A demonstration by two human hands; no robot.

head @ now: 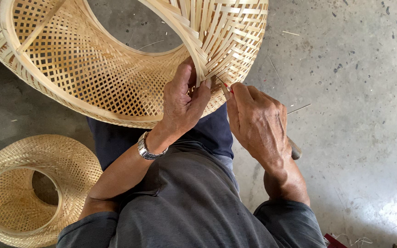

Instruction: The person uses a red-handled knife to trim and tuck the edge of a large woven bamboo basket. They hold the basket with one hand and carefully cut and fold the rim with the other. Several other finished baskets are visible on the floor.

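The left hand (pixel 182 103) pinches the woven bamboo rim of the large open-weave bamboo basket (pixel 93 78), fingers closed on the strips just beside the right fingertips. The right hand (pixel 258 121) is wrapped around a thin tool (pixel 295 149) whose tip sits at the same strips, right against the left fingers. A slip of that tip could jab the left fingers or split a strip, since they nearly touch. The basket holds nothing; the smaller woven basket (pixel 28 188), well below the left hand, is empty too.
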